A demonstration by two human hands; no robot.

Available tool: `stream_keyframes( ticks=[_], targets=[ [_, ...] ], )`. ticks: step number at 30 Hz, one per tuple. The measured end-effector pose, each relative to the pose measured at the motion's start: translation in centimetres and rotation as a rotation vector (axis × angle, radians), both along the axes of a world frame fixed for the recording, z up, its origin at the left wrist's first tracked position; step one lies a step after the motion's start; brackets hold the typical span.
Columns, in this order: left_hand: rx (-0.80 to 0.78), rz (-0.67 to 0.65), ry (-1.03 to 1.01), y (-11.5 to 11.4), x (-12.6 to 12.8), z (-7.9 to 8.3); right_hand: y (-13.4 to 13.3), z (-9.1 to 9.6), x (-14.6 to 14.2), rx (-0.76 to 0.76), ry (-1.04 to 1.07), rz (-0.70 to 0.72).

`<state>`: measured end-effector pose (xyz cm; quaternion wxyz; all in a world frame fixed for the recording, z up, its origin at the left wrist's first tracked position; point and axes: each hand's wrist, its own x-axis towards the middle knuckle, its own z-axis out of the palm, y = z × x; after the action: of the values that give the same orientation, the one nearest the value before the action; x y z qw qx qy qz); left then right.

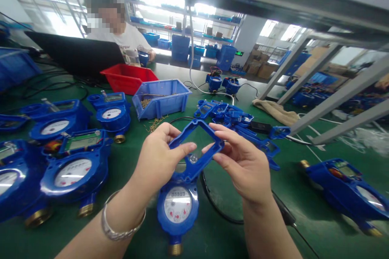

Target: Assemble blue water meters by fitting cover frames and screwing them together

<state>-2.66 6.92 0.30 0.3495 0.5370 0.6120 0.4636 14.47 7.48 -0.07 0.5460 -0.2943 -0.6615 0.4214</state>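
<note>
Between my two hands is a blue plastic frame, a rectangular cover with an open middle, held tilted in the air. My left hand grips its left side, thumb over the edge. The fingers of my right hand pinch its right corner. Just beneath and behind the frame, a blue water meter lies on the green table, its round white dial facing up and its brass end toward me. The frame hides part of that meter's upper section.
Several water meters stand at left, another meter at right. Behind are a blue bin of screws, a red bin and piled blue covers. A screwdriver lies by my right forearm. A person sits across.
</note>
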Motion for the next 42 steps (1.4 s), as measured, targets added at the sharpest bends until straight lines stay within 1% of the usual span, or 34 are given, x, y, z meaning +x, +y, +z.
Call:
stream_keyframes(
  ticks=[3, 5, 7, 8, 9, 11, 12, 13, 14, 15, 17, 19, 22, 24, 27, 29, 31, 33, 35, 37, 38, 40, 42],
  targets=[
    [0.098, 0.099, 0.286, -0.1, 0.9, -0.1, -0.5, -0.1, -0.5, -0.040, 0.007, -0.081],
    [0.165, 0.075, 0.367, -0.3, 1.3, -0.2, -0.8, -0.1, -0.7, -0.055, 0.004, -0.159],
    [0.234, 0.013, 0.373, -0.6, 1.3, -0.4, -0.9, 0.0, -0.7, -0.057, -0.027, -0.229],
    [0.275, 0.009, 0.373, -0.7, 1.2, -0.4, -0.9, 0.1, -0.6, -0.052, -0.047, -0.267],
    [0.313, 0.031, 0.377, -0.8, 1.1, -0.4, -0.9, 0.1, -0.5, -0.045, -0.066, -0.304],
    [0.364, 0.122, 0.392, -0.9, 0.8, -0.3, -0.7, 0.3, -0.3, -0.034, -0.085, -0.366],
    [0.370, 0.157, 0.375, -0.9, 0.7, -0.2, -0.7, 0.3, -0.1, -0.032, -0.089, -0.386],
    [0.371, 0.166, 0.329, -0.9, 0.6, -0.1, -0.6, 0.4, 0.0, -0.029, -0.091, -0.398],
    [0.368, 0.141, 0.259, -1.0, 0.7, -0.1, -0.6, 0.4, 0.0, -0.026, -0.092, -0.401],
    [0.360, 0.089, 0.182, -1.0, 0.8, 0.0, -0.6, 0.5, 0.1, -0.024, -0.092, -0.397],
    [0.310, -0.043, 0.086, -1.1, 1.4, 0.0, -0.6, 0.6, 0.1, -0.033, -0.093, -0.367],
    [0.241, -0.136, 0.152, -1.3, 2.2, 0.1, -0.7, 0.5, 0.1, -0.046, -0.070, -0.321],
    [0.199, -0.167, 0.331, -1.5, 3.5, 0.3, -1.0, 0.0, -0.1, -0.021, -0.014, -0.257],
    [0.184, -0.174, 0.375, -1.6, 4.0, 0.5, -1.2, -0.4, -0.3, 0.009, -0.011, -0.248],
    [0.162, -0.173, 0.362, -1.3, 4.2, 0.8, -1.5, -1.0, -0.7, 0.044, -0.024, -0.281],
    [0.186, -0.177, 0.313, -1.0, 4.1, 0.7, -1.5, -1.1, -0.9, 0.034, -0.013, -0.272],
    [0.207, -0.215, 0.274, -0.7, 3.8, 0.6, -1.4, -1.0, -1.0, -0.001, 0.002, -0.243],
    [0.225, -0.259, 0.282, -0.6, 3.3, 0.4, -1.3, -0.8, -0.9, -0.024, 0.008, -0.226],
    [0.307, -0.230, 0.319, -0.7, 2.6, 0.3, -1.1, -0.5, -0.7, -0.028, 0.001, -0.251],
    [0.469, -0.144, 0.382, -1.1, 1.7, 0.2, -1.0, -0.2, -0.5, -0.050, -0.006, -0.279],
    [0.561, -0.127, 0.431, -1.4, 1.2, 0.1, -1.0, 0.0, -0.4, -0.068, -0.006, -0.286],
    [0.719, -0.176, 0.574, -1.9, 0.6, -0.3, -1.0, 0.2, -0.3, -0.108, 0.001, -0.270],
    [0.796, -0.264, 0.735, -2.4, 0.3, -0.8, -0.9, 0.2, -0.4, -0.133, 0.032, -0.250]
  ],
)
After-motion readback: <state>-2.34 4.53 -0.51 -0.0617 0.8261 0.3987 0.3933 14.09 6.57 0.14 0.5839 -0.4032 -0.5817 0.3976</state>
